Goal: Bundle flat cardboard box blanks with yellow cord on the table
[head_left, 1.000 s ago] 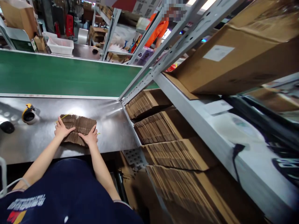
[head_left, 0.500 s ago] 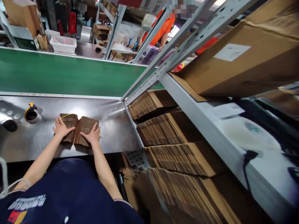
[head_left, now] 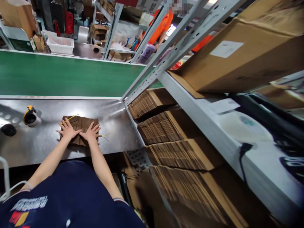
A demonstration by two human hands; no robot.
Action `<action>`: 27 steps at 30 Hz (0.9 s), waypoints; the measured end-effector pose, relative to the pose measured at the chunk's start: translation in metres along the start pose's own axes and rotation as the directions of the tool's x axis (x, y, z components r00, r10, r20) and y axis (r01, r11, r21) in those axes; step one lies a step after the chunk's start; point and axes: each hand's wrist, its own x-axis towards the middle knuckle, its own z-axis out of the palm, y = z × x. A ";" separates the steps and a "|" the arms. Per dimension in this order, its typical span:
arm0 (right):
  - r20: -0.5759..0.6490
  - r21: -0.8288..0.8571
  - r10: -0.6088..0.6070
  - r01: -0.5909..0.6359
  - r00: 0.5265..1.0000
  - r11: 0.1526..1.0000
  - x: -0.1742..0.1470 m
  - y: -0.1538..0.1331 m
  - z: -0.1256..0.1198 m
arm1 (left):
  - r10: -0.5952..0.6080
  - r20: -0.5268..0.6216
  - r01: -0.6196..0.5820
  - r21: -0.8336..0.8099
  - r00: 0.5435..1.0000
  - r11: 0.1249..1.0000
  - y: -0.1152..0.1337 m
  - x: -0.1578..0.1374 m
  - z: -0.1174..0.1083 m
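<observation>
Since half a second ago the two halves of the cardboard stack (head_left: pixel 82 126), then parted by a gap, have closed into one pile, and both hands have drawn together. The left hand (head_left: pixel 67 130) lies flat on the near left part of the stack, fingers spread, gripping nothing. The right hand (head_left: pixel 90 133) lies flat just beside it on the near right part, fingers likewise spread and released; the two hands almost touch at the thumbs. The stack of flattened brown cartons rests on the steel desk (head_left: pixel 42 142), near its front edge. A yellow strap (head_left: pixel 67 119) shows at the stack's far left corner, and another bit of it (head_left: pixel 105 135) lies on the desk just right of the right hand. To the left, well apart from the stack, stand a tape dispenser (head_left: pixel 30 116) and a dark round object (head_left: pixel 8 129). Beyond the desk runs a green conveyor belt (head_left: pixel 59 76). To the right, a grey rack (head_left: pixel 180 95) holds rows of flattened cartons (head_left: pixel 161 126) below and a large box (head_left: pixel 237 53) above. Behind the belt a person in orange (head_left: pixel 161 27) stands.
</observation>
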 end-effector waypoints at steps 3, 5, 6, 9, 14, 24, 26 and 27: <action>0.039 -0.028 -0.029 0.030 0.999 0.999 0.005 0.006 -0.003 | 0.037 0.029 -0.037 0.013 0.999 0.999 -0.007 0.007 -0.007; 0.041 -0.049 -0.047 0.049 0.998 0.998 0.009 0.011 -0.008 | 0.054 0.024 -0.054 0.022 0.998 0.998 -0.014 0.012 -0.013; 0.040 -0.059 -0.049 0.051 0.998 0.997 0.011 0.014 -0.011 | 0.051 0.028 -0.051 0.025 0.998 0.998 -0.017 0.015 -0.015; 0.056 -0.081 -0.015 0.019 0.998 0.997 0.016 0.015 -0.018 | 0.015 0.066 -0.017 0.034 0.998 0.999 -0.018 0.019 -0.020; 0.040 -0.165 0.087 -0.079 0.995 0.983 0.018 0.000 -0.010 | -0.023 0.035 0.020 0.067 0.999 0.998 0.004 0.016 -0.009; -0.088 -0.131 -0.045 0.033 0.995 0.991 0.008 0.056 -0.014 | 0.235 0.001 -0.231 0.180 0.972 0.956 -0.028 0.008 -0.012; -0.034 -0.156 -0.054 0.048 0.998 0.987 0.007 0.066 -0.021 | 0.419 0.103 -0.431 0.258 0.902 0.865 -0.047 0.005 -0.022; -0.008 -0.166 -0.056 0.054 0.998 0.985 0.007 0.070 -0.024 | 0.516 0.175 -0.544 0.282 0.839 0.790 -0.058 0.002 -0.027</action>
